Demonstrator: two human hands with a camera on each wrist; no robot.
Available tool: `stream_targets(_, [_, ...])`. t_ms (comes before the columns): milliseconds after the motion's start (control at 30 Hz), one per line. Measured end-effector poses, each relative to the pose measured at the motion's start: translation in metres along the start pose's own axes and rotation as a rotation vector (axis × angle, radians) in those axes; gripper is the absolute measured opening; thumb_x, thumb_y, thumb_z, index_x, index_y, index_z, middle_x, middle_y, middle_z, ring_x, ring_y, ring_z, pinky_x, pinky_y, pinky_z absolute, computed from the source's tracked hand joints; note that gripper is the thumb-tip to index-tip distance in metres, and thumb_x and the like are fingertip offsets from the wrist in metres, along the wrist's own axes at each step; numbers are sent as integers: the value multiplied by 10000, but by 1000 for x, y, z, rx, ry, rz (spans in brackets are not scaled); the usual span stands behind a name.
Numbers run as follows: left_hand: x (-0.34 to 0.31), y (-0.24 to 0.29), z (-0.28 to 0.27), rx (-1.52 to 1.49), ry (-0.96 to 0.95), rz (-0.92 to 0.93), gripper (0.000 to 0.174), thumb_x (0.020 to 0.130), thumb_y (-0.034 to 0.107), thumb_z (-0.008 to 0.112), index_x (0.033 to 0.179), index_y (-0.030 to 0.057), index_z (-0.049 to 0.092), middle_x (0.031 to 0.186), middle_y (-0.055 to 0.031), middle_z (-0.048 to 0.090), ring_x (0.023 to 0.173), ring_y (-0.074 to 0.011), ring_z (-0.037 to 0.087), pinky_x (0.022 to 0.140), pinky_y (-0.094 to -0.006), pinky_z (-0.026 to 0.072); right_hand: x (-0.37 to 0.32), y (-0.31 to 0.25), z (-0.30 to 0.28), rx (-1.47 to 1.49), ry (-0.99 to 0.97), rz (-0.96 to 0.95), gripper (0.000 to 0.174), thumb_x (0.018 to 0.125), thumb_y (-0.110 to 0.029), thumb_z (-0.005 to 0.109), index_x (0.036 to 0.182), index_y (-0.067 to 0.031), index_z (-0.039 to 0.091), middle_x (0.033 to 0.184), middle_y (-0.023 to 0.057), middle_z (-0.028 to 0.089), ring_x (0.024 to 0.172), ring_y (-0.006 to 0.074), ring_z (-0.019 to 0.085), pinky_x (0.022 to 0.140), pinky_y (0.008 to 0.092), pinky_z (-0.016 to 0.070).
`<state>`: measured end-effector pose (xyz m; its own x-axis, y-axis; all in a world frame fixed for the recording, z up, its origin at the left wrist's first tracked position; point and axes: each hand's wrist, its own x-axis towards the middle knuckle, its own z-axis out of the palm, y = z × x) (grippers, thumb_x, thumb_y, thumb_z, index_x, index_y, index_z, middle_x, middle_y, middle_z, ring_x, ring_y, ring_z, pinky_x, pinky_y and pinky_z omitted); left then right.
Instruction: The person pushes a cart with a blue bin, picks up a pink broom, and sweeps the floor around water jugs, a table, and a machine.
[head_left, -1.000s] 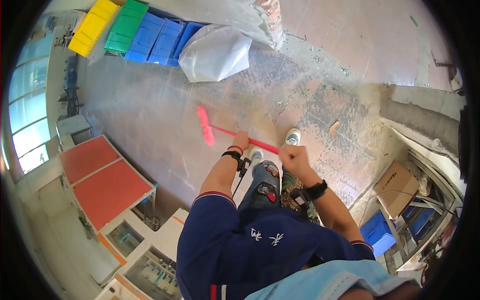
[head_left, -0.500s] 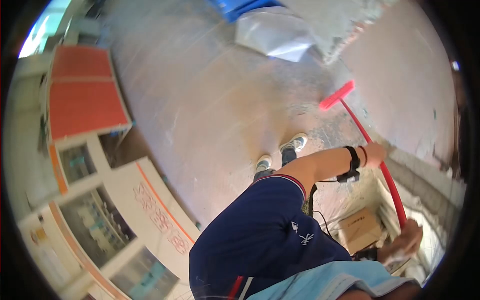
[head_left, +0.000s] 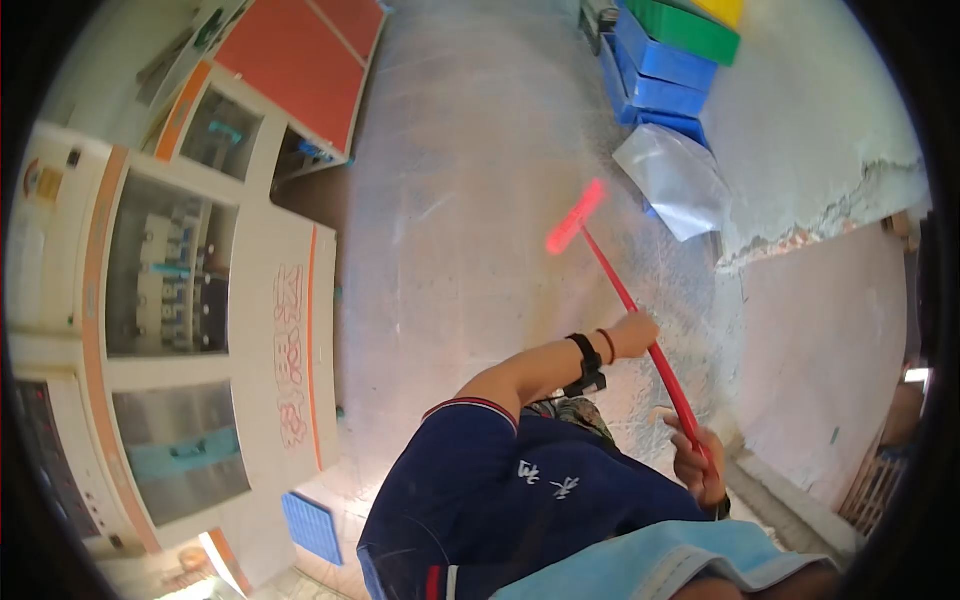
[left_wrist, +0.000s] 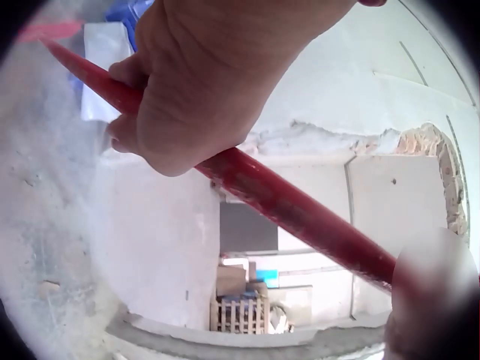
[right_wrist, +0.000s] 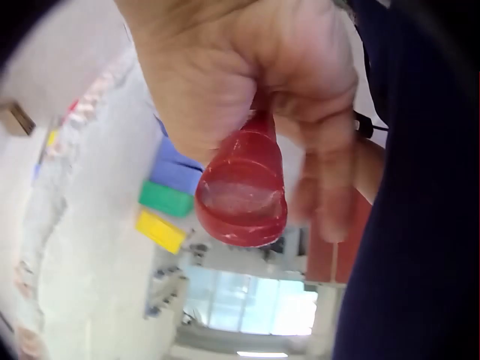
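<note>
A red broom (head_left: 672, 392) slants across the head view, its bright bristle head (head_left: 576, 217) at the floor ahead. My left hand (head_left: 632, 334) grips the handle partway along, fingers wrapped round it in the left wrist view. Nearer my body, my right hand (head_left: 697, 462) holds the upper end of the handle. In the right wrist view the rounded handle end (right_wrist: 244, 199) pokes out beside the thumb, with some fingers hanging loosely away from it.
Blue bins (head_left: 665, 85) and a green bin (head_left: 685, 30) stand along the wall ahead, with a pale plastic sheet (head_left: 675, 180) beside them. A large white machine (head_left: 275, 350) lines the left side. A low ledge (head_left: 790, 500) runs at the right.
The view has turned. The broom swung from left to right across the floor, then the broom head shifted back toward the middle. Both hands stay on the handle.
</note>
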<state>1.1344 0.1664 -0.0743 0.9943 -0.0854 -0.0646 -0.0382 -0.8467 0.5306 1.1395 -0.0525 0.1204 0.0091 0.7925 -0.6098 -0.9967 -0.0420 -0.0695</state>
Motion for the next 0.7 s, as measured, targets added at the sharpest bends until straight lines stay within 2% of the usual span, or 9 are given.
stream_targets(100, [-28, -2, -45, -165, 200, -89, 190, 617, 44, 570, 803, 8, 582, 883, -186, 535, 847, -343, 521, 712, -413, 444, 57, -23, 22, -132, 12, 93, 320, 835, -172, 467, 1063, 50, 432, 654, -4, 392, 447, 46, 380, 326, 166, 303])
stream_targets(200, [-56, 6, -75, -254, 478, -38, 269, 628, 57, 582, 887, 40, 509, 997, -158, 464, 867, -332, 497, 724, -382, 436, 102, -40, 39, -220, -44, 184, 255, 849, -168, 453, 1028, 13, 459, 686, 8, 445, 491, 70, 420, 362, 192, 343])
stream_targets(267, [-76, 5, -87, -332, 578, -52, 369, 601, 56, 635, 940, 40, 489, 1050, -171, 471, 965, -356, 478, 843, -393, 409, 123, -30, 69, -631, 11, 142, 246, 862, -190, 446, 1012, 3, 476, 670, 30, 489, 491, 107, 483, 373, 220, 387])
stream_targets(300, [-76, -20, -72, -373, 598, -77, 375, 600, 64, 644, 944, 33, 497, 1062, -173, 480, 1044, -360, 447, 914, -410, 358, 132, -26, 82, -643, 8, 146, 246, 862, -190, 446, 1012, 3, 476, 670, 30, 489, 491, 107, 483, 373, 220, 387])
stream_targets(367, [-99, -25, -117, -312, 759, -78, 304, 627, 55, 638, 907, 27, 523, 1034, -174, 505, 1060, -339, 453, 937, -417, 332, 160, -25, 109, -768, -245, 249, 287, 862, -250, 467, 993, 5, 490, 642, 56, 519, 477, 149, 532, 411, 260, 454])
stream_targets(500, [-131, -105, -140, -693, 1197, -121, 131, 720, -9, 608, 836, 30, 561, 1002, -142, 566, 1020, -214, 505, 879, -314, 384, 239, -40, 146, -891, -502, 398, 353, 851, -317, 492, 989, 8, 494, 631, 64, 527, 455, 165, 546, 456, 292, 497])
stream_targets(533, [-141, -104, -167, -390, 1286, -381, 125, 718, 28, 620, 831, 35, 566, 948, -123, 601, 903, -226, 568, 804, -329, 438, 265, -45, 151, -1061, -520, 419, 372, 846, -334, 499, 989, 10, 494, 639, 64, 533, 472, 162, 554, 472, 294, 504])
stream_targets(567, [-152, -107, -191, -300, 1391, -378, 111, 731, 28, 630, 825, 37, 572, 912, -107, 618, 835, -196, 592, 710, -294, 476, 293, -51, 156, -1238, -540, 433, 392, 841, -351, 507, 989, 11, 495, 647, 64, 538, 489, 158, 562, 488, 297, 511])
stream_targets(700, [-171, -175, -217, -308, 1551, -454, 117, 744, 50, 637, 845, 47, 577, 977, -157, 601, 902, -259, 579, 764, -330, 462, 415, -78, 163, -1180, -413, 552, 415, 835, -365, 515, 995, 16, 482, 680, 57, 546, 577, 156, 591, 541, 300, 517])
